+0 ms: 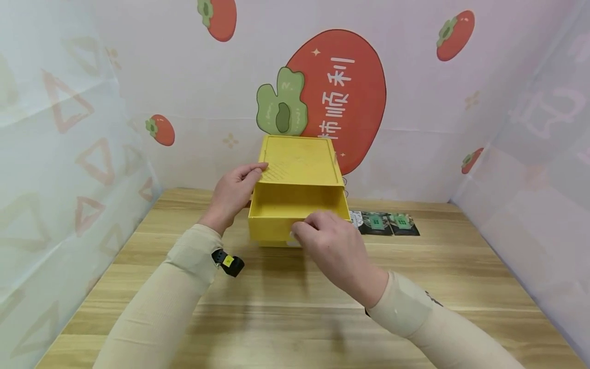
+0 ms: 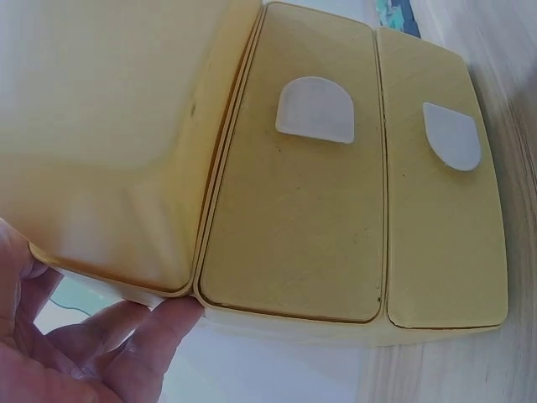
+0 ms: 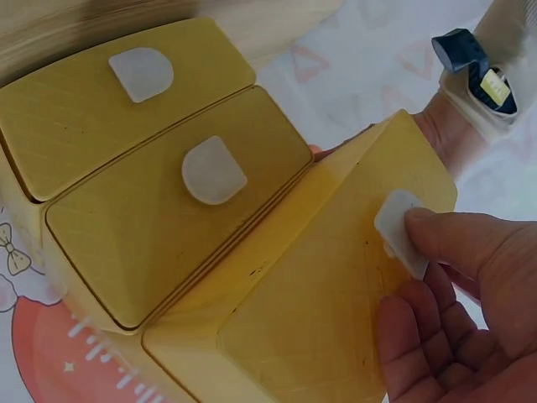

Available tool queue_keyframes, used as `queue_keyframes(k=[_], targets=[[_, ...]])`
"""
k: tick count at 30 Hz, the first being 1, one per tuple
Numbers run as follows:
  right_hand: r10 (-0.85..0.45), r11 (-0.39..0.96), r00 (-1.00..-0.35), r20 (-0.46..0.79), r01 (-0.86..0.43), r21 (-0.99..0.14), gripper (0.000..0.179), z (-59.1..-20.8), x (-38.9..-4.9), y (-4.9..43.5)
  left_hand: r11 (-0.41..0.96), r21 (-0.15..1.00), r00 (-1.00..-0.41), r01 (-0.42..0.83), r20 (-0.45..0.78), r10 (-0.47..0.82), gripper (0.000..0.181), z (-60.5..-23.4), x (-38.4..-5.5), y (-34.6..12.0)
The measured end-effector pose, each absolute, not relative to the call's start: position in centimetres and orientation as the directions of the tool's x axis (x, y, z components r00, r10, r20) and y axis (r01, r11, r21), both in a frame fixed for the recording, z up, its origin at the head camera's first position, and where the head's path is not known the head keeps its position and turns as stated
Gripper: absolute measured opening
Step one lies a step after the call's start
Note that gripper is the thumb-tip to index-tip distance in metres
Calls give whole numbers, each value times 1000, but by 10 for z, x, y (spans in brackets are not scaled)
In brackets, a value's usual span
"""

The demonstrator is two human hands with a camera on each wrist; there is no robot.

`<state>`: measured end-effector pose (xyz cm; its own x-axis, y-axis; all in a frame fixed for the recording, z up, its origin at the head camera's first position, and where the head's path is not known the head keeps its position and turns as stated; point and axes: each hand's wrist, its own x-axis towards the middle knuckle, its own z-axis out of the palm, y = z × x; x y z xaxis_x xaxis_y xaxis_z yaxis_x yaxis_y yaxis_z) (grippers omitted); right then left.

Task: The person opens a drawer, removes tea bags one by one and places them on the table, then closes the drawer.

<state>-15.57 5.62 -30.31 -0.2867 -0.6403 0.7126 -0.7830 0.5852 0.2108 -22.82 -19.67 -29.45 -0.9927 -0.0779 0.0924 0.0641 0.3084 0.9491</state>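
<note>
A yellow drawer cabinet (image 1: 301, 159) stands on the table, its top drawer (image 1: 272, 229) pulled out toward me. Bare yellow shows in the visible part of the drawer's inside. My right hand (image 1: 336, 251) pinches the white tab handle (image 3: 398, 227) on that drawer's front, thumb on its outer face. At the cabinet's upper left edge, my left hand (image 1: 232, 195) grips the side, fingertips against the edge. Below the pulled-out drawer, the middle drawer (image 2: 294, 227) and the bottom drawer (image 2: 445, 243) are closed, each with a white tab.
Dark cards with green prints (image 1: 384, 223) lie on the wooden table (image 1: 286, 328), right of the cabinet. A persimmon-printed backdrop (image 1: 401, 107) rises close behind it, with cloth walls at both sides. A black strap device (image 1: 229, 262) hangs at the left wrist.
</note>
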Motion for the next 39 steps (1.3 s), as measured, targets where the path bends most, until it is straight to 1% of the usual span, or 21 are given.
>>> queue_keyframes(k=[2,9,12,14,18,27,39], targets=[[-633,592,-296,716,-781,200,13,-303,-159,55,309,949,-993,62,91,-78,41,-294,-228,-196],[-626,610,-361,691,-779,147,12,-302,-174,51,333,941,-993,56,87,-81,42,-294,-228,-197],[-613,616,-360,703,-775,141,9,-303,-181,49,345,937,-992,61,94,-80,43,-293,-228,-197],[-610,618,-370,701,-776,128,8,-302,-185,47,344,937,-992,65,97,-78,43,-293,-228,-197],[-613,627,-398,682,-771,113,12,-301,-192,45,344,937,-992,62,96,-82,43,-292,-227,-196],[-599,648,-423,679,-755,102,13,-303,-207,41,320,945,-993,72,98,-65,45,-293,-226,-196],[-598,669,-448,665,-735,106,14,-305,-215,40,318,945,-991,70,102,-84,46,-294,-227,-195]])
